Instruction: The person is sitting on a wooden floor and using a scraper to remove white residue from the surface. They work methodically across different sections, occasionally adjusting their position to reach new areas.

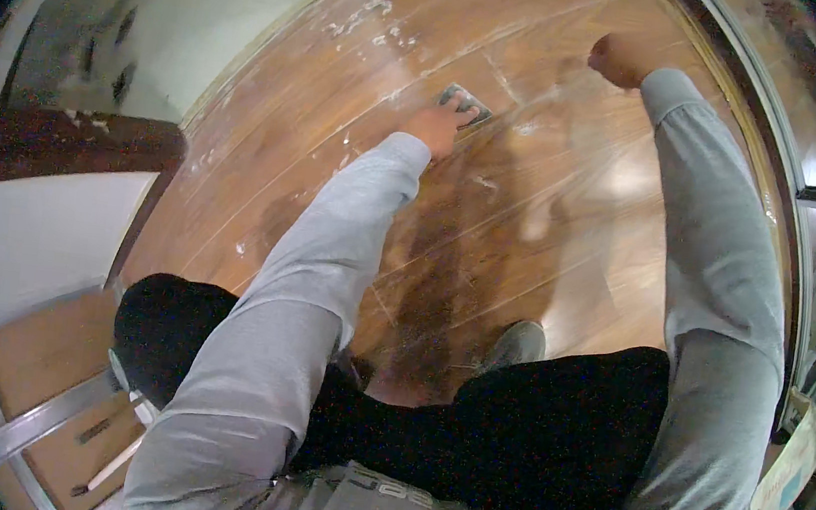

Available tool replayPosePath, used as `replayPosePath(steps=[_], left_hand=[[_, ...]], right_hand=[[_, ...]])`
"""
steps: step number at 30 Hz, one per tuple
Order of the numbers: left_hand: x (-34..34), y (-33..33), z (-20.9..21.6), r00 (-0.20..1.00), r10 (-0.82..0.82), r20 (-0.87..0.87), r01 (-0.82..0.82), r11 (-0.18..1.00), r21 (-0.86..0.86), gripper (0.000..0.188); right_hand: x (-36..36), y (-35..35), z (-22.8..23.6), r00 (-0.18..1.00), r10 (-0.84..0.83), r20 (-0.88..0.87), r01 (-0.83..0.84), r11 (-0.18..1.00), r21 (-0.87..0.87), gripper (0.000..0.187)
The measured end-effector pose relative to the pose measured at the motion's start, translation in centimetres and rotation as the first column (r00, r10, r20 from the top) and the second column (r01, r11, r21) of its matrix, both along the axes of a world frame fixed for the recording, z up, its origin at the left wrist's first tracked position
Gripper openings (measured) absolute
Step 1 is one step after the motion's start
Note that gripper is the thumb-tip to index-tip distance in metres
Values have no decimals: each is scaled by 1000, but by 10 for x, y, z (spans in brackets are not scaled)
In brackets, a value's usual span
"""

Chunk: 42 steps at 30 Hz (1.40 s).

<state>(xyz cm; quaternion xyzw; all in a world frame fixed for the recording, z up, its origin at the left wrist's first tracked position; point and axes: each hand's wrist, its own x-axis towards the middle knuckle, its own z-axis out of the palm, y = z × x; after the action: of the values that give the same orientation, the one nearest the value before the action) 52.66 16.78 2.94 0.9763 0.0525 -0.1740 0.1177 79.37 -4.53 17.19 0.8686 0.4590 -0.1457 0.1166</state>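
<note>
- Both arms, in light grey long sleeves, reach forward and away from the body, coming in from the lower edge of the view.
- The left hand (440, 126) is at the end of a nearly straight arm, palm down, fingers pressed flat forward.
- The right hand (619, 60) is stretched farther out, closed into a fist, knuckles down.
- The right arm bends at the elbow, forearm angling inward toward the hand.
- The hands are well apart.
</note>
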Motion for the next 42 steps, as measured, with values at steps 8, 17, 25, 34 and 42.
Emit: replayPosePath(steps=[8,17,25,34,42], left_hand=[[11,0,-9,988,-140,-68,144,988,52,62],[61,-39,-10,994,-89,60,90,996,-8,62],[24,-36,12,972,-234,-1,234,972,31,60],[36,-58,32,947,-321,-33,321,947,-7,62],[17,-67,40,938,-339,-78,342,939,31,55]], right_hand=[[22,-67,-10,845,-439,-305,466,885,18,35],[19,-243,-125,577,-515,-634,767,608,205,40],[-108,-353,-159,613,-789,-27,711,537,454,42],[-136,-344,-191,497,-828,261,645,553,527,58],[-133,-349,-189,493,-827,270,648,556,520,59]])
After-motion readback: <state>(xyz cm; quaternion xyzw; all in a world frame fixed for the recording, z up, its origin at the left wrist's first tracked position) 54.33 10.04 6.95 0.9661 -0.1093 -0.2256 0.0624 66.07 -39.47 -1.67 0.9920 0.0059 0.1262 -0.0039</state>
